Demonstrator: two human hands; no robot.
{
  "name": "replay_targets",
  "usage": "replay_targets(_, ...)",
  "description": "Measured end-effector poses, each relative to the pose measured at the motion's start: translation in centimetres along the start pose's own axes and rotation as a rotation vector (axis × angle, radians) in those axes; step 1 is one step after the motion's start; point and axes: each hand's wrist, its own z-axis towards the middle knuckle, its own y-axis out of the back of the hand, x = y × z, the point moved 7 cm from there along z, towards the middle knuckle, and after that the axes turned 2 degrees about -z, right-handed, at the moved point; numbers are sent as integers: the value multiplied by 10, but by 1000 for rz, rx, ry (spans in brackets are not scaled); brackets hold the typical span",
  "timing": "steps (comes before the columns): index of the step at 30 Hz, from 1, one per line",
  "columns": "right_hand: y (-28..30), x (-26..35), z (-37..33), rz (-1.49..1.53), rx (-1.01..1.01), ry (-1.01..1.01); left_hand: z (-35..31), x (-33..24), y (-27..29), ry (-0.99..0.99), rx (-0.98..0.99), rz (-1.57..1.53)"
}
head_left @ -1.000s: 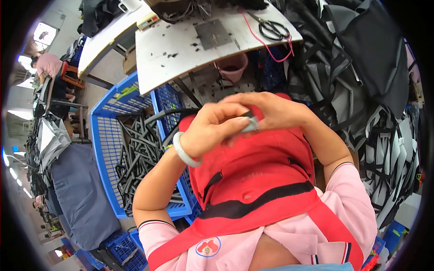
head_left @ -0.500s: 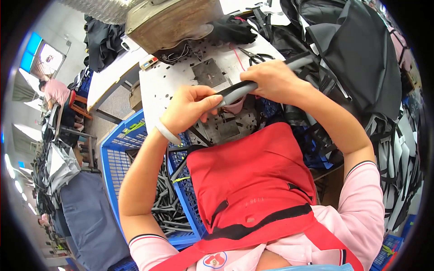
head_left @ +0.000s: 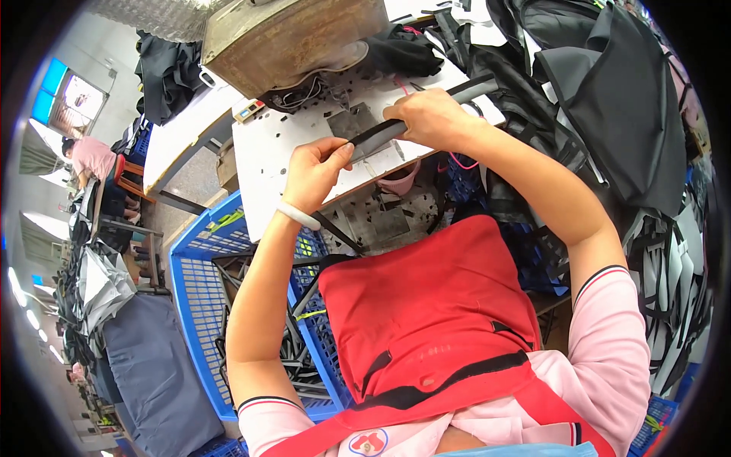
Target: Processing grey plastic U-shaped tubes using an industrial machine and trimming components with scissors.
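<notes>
A narrow strip (head_left: 377, 140), black along one edge and grey along the other, stretches between my hands above the white worktable (head_left: 263, 156). My left hand (head_left: 314, 175) pinches its near end between thumb and fingers. Farther up the strip, my right hand (head_left: 435, 119) is closed around it, and the rest sticks out beyond to the right. Beneath the strip, a dark square metal plate (head_left: 350, 122) lies on the tabletop among small black scraps. A worn metal box-shaped housing (head_left: 282, 46) stands just past it.
Left of my red apron, a blue plastic crate (head_left: 185, 282) holds many grey and black strips. Black sheet material (head_left: 620, 129) is heaped at the right. A pink container (head_left: 400, 180) sits below the table edge. Someone in pink (head_left: 95, 158) works far left.
Both hands have moved a little toward the far left with the strip, farther from my body. More of the strip shows between them, and the scissors are now mostly hidden.
</notes>
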Motion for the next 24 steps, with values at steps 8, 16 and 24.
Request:
replay_targets(8, -14, -23, 25, 5, 86, -51, 34, 24, 3, 90, -26, -50)
replay_targets(16, -19, -30, 35, -16, 59, -19, 51, 35, 5, 105, -46, -91)
replay_targets(24, -14, -33, 39, -6, -1, 5, 55, 30, 9, 78, -70, -120)
